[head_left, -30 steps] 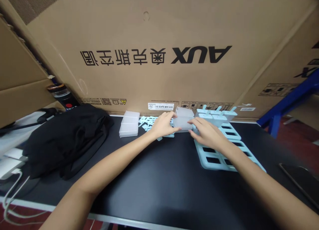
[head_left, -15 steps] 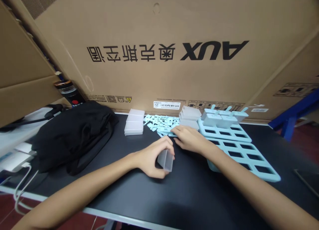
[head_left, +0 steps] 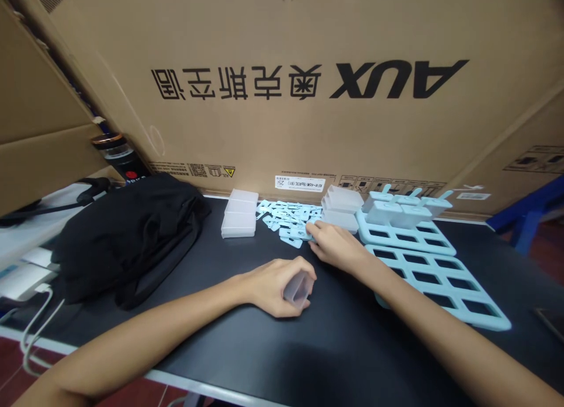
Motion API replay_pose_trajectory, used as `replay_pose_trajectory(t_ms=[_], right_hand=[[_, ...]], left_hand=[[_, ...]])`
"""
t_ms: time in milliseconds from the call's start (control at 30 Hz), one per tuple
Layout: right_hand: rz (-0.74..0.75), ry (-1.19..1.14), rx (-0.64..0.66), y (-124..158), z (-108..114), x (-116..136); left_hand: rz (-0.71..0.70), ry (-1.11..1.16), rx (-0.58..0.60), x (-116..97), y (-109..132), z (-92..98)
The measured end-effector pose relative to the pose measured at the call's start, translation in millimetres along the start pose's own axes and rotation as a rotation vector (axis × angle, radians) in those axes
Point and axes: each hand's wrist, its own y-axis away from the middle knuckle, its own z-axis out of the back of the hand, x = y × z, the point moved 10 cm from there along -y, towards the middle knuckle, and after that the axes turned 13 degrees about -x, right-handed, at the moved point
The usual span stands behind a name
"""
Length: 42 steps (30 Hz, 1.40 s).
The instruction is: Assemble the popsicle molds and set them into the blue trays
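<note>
My left hand (head_left: 282, 286) is wrapped round a translucent popsicle mould cup (head_left: 298, 291), its open end tilted towards me. Just beyond it, my right hand (head_left: 332, 239) reaches to the right edge of a pile of light-blue popsicle sticks (head_left: 286, 216). Its thumb and fingertips are pinched on a stick (head_left: 304, 233) there, though the fingertips partly cover it. Translucent mould cups (head_left: 240, 214) lie stacked left of the pile, and more mould cups (head_left: 342, 201) lie to its right.
At right lie two light-blue mould trays (head_left: 440, 281); the far one holds several cups with sticks (head_left: 408, 210) standing in them. A black bag (head_left: 127, 236) and a dark bottle (head_left: 121, 157) are at left. A large cardboard box (head_left: 264, 134) stands along the table's (head_left: 264, 354) back.
The mould cup in my left hand has turned, showing more of its open end. My right hand's fingers have closed at the edge of the stick pile. The view has shifted slightly.
</note>
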Motion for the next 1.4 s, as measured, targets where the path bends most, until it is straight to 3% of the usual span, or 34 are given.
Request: replay_pose_trajectory(t_ms=[167,433,667,833,1000,1100,1233,1400], right_hand=[[-0.009,-0.001,-0.030,2.2,2.2,-1.3],[-0.068,0.052,0.022,9.2,1.4,-7.2],[-0.092,-0.096,-0.043,20.8,10.5,-15.5],[-0.132,-0.390,-0.135,36.0,20.8,-33.7],[-0.319,-0.995,-0.143,59.9,26.4,-47.1],[-0.434,-1.299,-0.089,71.8,15.0,-38.2],[-0.512,-1.528,0.019,78.6,-3.8,-15.5],[-0.607,-1.583,0.085,80.9,-13.4,-1.7]], left_hand=[[0.021,-0.149,-0.044,2.5,-6.7,3.0],[0.008,-0.345,0.006,8.8,-13.3,-1.8],[0.057,-0.466,0.017,18.3,-17.4,2.0],[0.133,-0.504,-0.024,26.6,-26.7,6.9],[0.221,-0.424,-0.160,34.2,-37.6,10.2],[0.136,-0.377,-0.243,27.9,-42.4,6.7],[-0.083,-0.345,-0.350,8.7,-43.6,4.6],[-0.146,-0.321,-0.285,2.9,-43.4,-1.0]])
